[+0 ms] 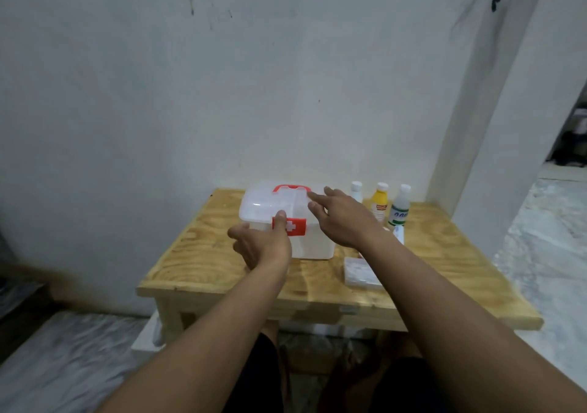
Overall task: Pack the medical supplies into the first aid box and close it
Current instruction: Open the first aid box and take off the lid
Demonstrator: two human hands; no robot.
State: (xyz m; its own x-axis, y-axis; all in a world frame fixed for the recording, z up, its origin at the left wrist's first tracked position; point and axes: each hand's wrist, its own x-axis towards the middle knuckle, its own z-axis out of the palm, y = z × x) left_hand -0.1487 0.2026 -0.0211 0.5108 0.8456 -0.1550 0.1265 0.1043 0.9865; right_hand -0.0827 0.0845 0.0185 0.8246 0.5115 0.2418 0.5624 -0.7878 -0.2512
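Note:
A white plastic first aid box (313,244) with a red handle and a red clasp bearing a white cross stands closed on the wooden table (222,263). My left hand (262,242) is at the box's front left, thumb resting on the red clasp (297,227). My right hand (341,219) hovers over the box's right side, fingers spread, holding nothing. Right of the box stand three bottles: a white-capped one (356,190), a yellow one (379,204) and a clear one with a green label (399,208). A flat white packet (360,272) lies near the table's front.
A small white tube or wrapper (399,234) lies just behind my right wrist. The table stands against a white wall (222,95); a white pillar rises at the right. The table's front edge is close to my knees.

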